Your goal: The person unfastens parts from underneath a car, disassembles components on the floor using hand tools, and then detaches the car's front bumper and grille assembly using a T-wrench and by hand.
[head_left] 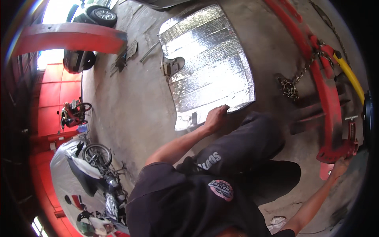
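A silver, foil-faced windshield sunshade (205, 51) with a dark edge lies spread out in front of me on the concrete floor. My left hand (216, 118) is closed on its near edge, beside my bent knee. Far to the right, my right hand (339, 168) reaches down to the foot of a red steel frame (331, 106). Its fingers are curled against the red bracket (337, 152) at the lower end of that frame. A small grey-beige object (170, 68) shows in the rounded notch on the sunshade's left side.
A chain (290, 87) hangs from the red frame and piles on the floor, near a yellow bar (349, 75). Another red beam (75, 37) crosses the upper left. Motorcycles (94, 170) stand along the left, with a car wheel (103, 15) at the far left.
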Motion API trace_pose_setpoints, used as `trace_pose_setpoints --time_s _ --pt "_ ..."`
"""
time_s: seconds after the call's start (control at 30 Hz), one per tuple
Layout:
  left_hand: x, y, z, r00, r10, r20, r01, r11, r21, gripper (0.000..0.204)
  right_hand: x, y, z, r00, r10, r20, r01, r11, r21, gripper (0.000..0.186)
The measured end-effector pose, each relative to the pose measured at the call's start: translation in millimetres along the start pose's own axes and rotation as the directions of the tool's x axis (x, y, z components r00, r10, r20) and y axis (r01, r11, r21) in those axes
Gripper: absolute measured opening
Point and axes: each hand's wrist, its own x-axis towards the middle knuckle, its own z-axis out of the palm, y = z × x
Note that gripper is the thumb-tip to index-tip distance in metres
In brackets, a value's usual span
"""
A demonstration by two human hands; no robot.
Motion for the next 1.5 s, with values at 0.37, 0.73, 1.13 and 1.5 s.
trace_pose_setpoints --time_s 0.37,0.73,1.13,1.5 --pt "-7 -8 -378 0.98 0.127 -0.152 -0.056 0.914 0.401 0.045 2 -11 -108 0.64 0.01 0.769 -0.252 0.948 0.197 0.052" --pt "-300 -79 -813 0.75 -0.261 -0.608 0.658 0.201 0.726 0.027 -51 -391 -441 0.14 -0.464 0.875 -0.22 0.847 0.484 0.044" --pt "-580 -198 -882 0.315 -0.53 -0.788 0.907 -0.076 0.414 0.035 -12 -485 -435 0.064 -0.093 0.994 -0.396 0.911 0.111 0.033" --pt "-678 -349 -765 0.337 -0.734 -0.59 0.864 -0.008 0.503 0.024 -10 -872 -474 0.085 -0.574 0.815 -0.191 0.793 0.578 0.038"
